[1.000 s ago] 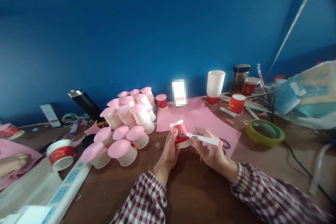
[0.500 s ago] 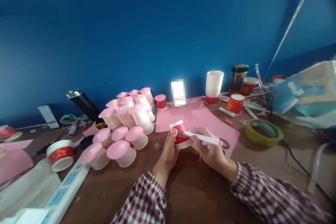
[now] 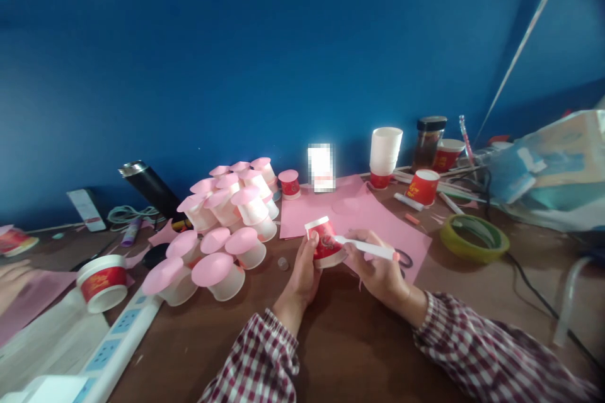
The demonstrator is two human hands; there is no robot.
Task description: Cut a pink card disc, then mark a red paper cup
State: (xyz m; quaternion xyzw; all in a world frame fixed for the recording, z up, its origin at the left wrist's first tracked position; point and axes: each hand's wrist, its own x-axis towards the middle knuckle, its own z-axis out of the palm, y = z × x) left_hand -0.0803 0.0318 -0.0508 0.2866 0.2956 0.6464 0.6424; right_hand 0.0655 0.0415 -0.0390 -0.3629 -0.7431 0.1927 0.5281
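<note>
A small red paper cup (image 3: 326,244) with a white rim is tilted in my left hand (image 3: 306,271), its thumb pressed on the cup's side. My right hand (image 3: 380,271) grips a white marker (image 3: 371,249) with a pinkish-orange end. The marker's other end meets the red side of the cup, though its tip is too small to make out. Pink paper (image 3: 321,208) lies just beyond both hands, with a dark scissors handle (image 3: 404,257) partly hidden beside my right hand. Left of my hands stand several white cups (image 3: 227,283) topped with pink paper discs (image 3: 212,269).
A stack of paper cups (image 3: 386,148), another red cup (image 3: 423,187) and green-yellow tape (image 3: 475,239) stand to the right. A white power strip (image 3: 120,340), a red-and-white cup (image 3: 101,283) and a black tumbler (image 3: 154,189) are at left. Another person's hand (image 3: 14,280) shows at the far left edge.
My hands, cup and marker stay almost in place. At far left, the other person's hand has come into view with pink paper, and the red-and-white cup has shifted slightly left.
</note>
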